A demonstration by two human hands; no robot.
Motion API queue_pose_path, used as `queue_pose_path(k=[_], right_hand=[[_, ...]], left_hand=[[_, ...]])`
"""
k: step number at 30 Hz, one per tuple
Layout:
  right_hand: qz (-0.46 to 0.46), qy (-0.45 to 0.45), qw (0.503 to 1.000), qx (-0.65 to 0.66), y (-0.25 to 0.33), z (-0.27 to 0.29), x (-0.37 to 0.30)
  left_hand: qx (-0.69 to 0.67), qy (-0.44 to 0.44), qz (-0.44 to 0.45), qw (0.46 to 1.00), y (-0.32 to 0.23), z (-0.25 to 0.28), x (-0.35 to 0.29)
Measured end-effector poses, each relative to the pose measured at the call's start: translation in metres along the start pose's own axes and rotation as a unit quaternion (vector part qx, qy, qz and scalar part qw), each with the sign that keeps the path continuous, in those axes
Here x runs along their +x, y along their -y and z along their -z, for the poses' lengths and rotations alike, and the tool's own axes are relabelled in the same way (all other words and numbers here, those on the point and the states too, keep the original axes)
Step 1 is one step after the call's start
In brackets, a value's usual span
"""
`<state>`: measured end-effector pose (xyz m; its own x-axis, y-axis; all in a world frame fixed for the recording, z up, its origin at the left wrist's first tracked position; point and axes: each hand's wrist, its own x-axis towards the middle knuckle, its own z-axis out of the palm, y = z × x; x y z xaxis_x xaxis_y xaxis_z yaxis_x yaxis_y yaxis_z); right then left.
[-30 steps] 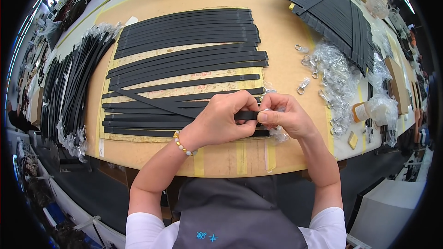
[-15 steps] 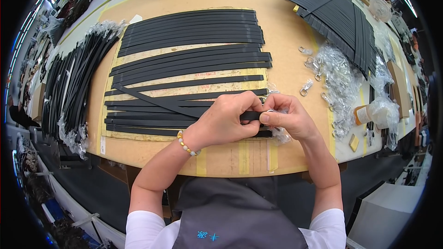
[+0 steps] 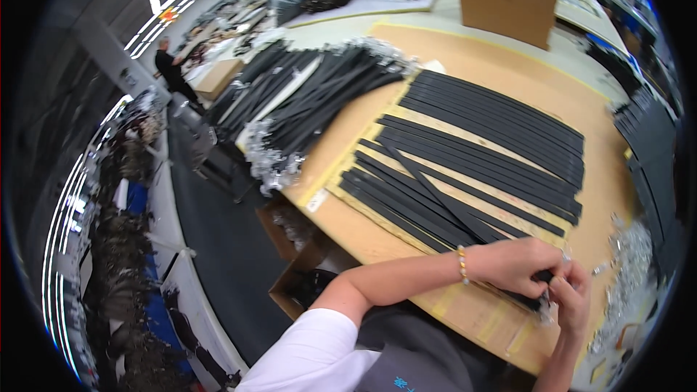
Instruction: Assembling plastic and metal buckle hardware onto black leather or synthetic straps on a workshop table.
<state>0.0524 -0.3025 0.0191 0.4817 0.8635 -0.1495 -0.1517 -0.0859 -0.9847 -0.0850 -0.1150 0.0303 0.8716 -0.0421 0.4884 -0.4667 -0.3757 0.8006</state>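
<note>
My left hand (image 3: 514,265) is closed round the end of a black flat strap (image 3: 542,276). Against that same end, the fingers of my right hand (image 3: 572,297) are pinched together. A bit of clear plastic wrap (image 3: 544,312) shows just below the fingers; any small fitting inside the pinch is hidden. One black strap (image 3: 428,185) slants across the others and runs toward my left hand. Many more black straps (image 3: 501,112) lie side by side in rows on a yellowish board (image 3: 374,221), partly beneath my left forearm.
A heap of black straps with plastic-wrapped ends (image 3: 319,94) lies at the left of the table. Plastic-wrapped metal clasps (image 3: 628,265) are piled at the right, near stacked black strips (image 3: 653,152). A cardboard box (image 3: 508,0) stands at the back. Another person (image 3: 173,69) is far off left.
The view has swung to the left and tilted, so my hands and the board now appear farther right. Both hands stay together at the strap's end.
</note>
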Motion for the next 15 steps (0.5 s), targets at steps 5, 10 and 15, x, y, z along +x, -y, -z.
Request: queue_pose_path(k=[5,10,15], right_hand=[[0.003,0.037,0.999,0.018,-0.003,-0.006,0.006],[0.005,0.068,0.998,0.009,-0.011,0.004,0.013],[0.004,0.119,0.992,-0.035,-0.004,0.006,0.012]], left_hand=[[0.057,-0.034,-0.013,0.998,0.000,-0.003,-0.013],[0.047,-0.023,-0.006,0.999,-0.002,0.000,-0.010],[0.053,-0.016,-0.004,0.998,-0.002,-0.002,-0.010]])
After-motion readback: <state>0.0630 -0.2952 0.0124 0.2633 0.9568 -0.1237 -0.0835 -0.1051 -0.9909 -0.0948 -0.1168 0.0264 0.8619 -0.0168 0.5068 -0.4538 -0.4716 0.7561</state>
